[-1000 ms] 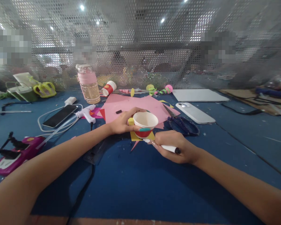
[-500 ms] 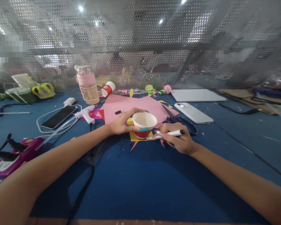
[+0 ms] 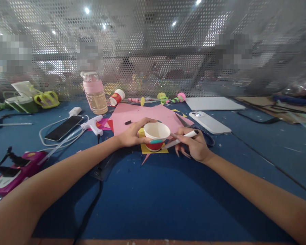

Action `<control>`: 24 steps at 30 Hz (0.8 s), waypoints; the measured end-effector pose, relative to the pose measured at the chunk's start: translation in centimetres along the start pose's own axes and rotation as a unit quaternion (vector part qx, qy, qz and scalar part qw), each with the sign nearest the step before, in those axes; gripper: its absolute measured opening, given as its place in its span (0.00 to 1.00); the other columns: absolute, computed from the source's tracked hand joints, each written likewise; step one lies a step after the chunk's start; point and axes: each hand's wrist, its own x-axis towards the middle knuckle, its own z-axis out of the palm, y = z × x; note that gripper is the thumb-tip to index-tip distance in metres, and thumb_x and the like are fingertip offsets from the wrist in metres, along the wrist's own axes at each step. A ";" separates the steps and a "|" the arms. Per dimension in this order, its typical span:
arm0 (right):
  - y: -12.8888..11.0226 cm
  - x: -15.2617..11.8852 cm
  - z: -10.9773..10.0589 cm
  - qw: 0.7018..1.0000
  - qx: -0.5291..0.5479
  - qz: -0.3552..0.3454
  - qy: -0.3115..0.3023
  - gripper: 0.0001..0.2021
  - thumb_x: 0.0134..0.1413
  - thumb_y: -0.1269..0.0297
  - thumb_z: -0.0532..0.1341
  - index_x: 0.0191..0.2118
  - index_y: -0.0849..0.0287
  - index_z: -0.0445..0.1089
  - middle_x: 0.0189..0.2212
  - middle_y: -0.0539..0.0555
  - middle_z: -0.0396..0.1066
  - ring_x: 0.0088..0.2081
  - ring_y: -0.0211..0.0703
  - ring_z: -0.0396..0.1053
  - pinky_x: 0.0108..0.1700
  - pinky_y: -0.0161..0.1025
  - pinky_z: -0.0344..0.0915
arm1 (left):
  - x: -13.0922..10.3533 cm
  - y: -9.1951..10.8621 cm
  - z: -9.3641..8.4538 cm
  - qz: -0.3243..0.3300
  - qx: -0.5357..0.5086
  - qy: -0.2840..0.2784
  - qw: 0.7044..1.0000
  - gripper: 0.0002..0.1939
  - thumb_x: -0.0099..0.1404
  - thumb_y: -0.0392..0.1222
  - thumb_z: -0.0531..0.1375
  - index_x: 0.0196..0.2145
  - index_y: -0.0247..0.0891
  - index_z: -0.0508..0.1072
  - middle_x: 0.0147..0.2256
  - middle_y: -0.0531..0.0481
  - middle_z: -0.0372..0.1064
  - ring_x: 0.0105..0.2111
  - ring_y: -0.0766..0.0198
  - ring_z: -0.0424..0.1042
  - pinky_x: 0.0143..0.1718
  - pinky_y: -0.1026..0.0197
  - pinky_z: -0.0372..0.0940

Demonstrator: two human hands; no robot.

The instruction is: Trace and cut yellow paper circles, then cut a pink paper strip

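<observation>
A red and white paper cup (image 3: 156, 131) stands upright on a piece of yellow paper (image 3: 163, 151). My left hand (image 3: 135, 132) is wrapped round the cup's left side, thumb across its front. In my right hand (image 3: 193, 144) is a white marker (image 3: 181, 139), held like a pen, its tip down by the cup's base at the yellow paper. The marker's black cap (image 3: 128, 122) lies on pink paper (image 3: 124, 114) behind my left hand. Scissors (image 3: 207, 137) with dark handles lie partly hidden behind my right hand.
A white glue gun (image 3: 93, 125), a black phone (image 3: 64, 128) with a cable and a purple power strip (image 3: 20, 170) lie at left. A pink-topped bottle (image 3: 95, 93) and another paper cup (image 3: 116, 97) stand behind. At right are a white phone (image 3: 210, 122) and a white laptop-like slab (image 3: 214, 103).
My right hand has shifted slightly, and the marker is tilted more steeply, its tip nearer the cup's base. My left hand keeps its hold on the cup.
</observation>
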 end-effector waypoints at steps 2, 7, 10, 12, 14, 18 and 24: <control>0.0 0.2 0.0 1.000 0.002 0.006 0.017 0.18 0.42 0.53 0.63 0.14 0.58 0.58 0.07 0.47 0.62 0.06 0.31 0.53 0.07 0.29 0.45 | 0.0 0.1 0.0 0.002 0.003 -0.002 1.000 0.32 0.52 0.51 0.63 0.51 0.36 0.61 0.51 0.36 0.63 0.51 0.48 0.64 0.50 0.47 0.58; 0.1 0.8 0.2 0.999 0.006 0.031 0.036 0.19 0.39 0.50 0.64 0.15 0.58 0.59 0.07 0.47 0.62 0.07 0.31 0.54 0.08 0.30 0.46 | 0.0 0.0 0.0 0.005 0.003 -0.004 1.000 0.32 0.53 0.52 0.63 0.51 0.35 0.60 0.51 0.35 0.63 0.51 0.48 0.63 0.51 0.48 0.58; 0.4 1.1 0.2 0.998 0.004 0.049 0.037 0.20 0.39 0.48 0.64 0.16 0.57 0.57 0.06 0.47 0.61 0.06 0.32 0.53 0.08 0.30 0.46 | 0.0 -0.1 0.0 0.005 -0.003 0.001 1.000 0.31 0.52 0.53 0.63 0.51 0.37 0.61 0.51 0.37 0.63 0.51 0.48 0.63 0.51 0.48 0.58; 0.5 1.4 0.3 0.998 0.007 0.061 0.034 0.21 0.39 0.47 0.64 0.17 0.57 0.57 0.06 0.47 0.61 0.06 0.32 0.52 0.07 0.30 0.46 | 0.0 -0.2 0.0 0.006 -0.008 0.001 1.000 0.31 0.52 0.53 0.63 0.51 0.38 0.61 0.51 0.37 0.63 0.51 0.49 0.63 0.51 0.48 0.58; 0.7 1.6 0.3 0.997 0.017 0.071 0.034 0.21 0.38 0.45 0.63 0.18 0.57 0.57 0.06 0.47 0.62 0.06 0.32 0.53 0.07 0.29 0.46 | 0.0 -0.2 0.1 0.010 -0.009 0.002 1.000 0.31 0.52 0.53 0.63 0.51 0.37 0.61 0.51 0.37 0.63 0.51 0.48 0.63 0.50 0.48 0.58; 0.8 2.0 0.3 0.994 0.029 0.104 0.035 0.21 0.36 0.46 0.64 0.18 0.58 0.58 0.06 0.48 0.62 0.05 0.32 0.52 0.06 0.29 0.45 | 0.0 -0.3 0.0 0.013 -0.002 0.002 1.000 0.31 0.52 0.54 0.62 0.51 0.38 0.61 0.50 0.37 0.62 0.51 0.49 0.62 0.51 0.48 0.57; 0.7 2.3 0.4 0.990 0.036 0.125 0.047 0.21 0.33 0.45 0.64 0.17 0.57 0.58 0.05 0.48 0.61 0.05 0.32 0.51 0.06 0.29 0.44 | 0.1 -0.4 0.0 0.025 0.015 0.004 1.000 0.31 0.53 0.52 0.62 0.51 0.38 0.61 0.51 0.37 0.61 0.52 0.48 0.61 0.52 0.46 0.56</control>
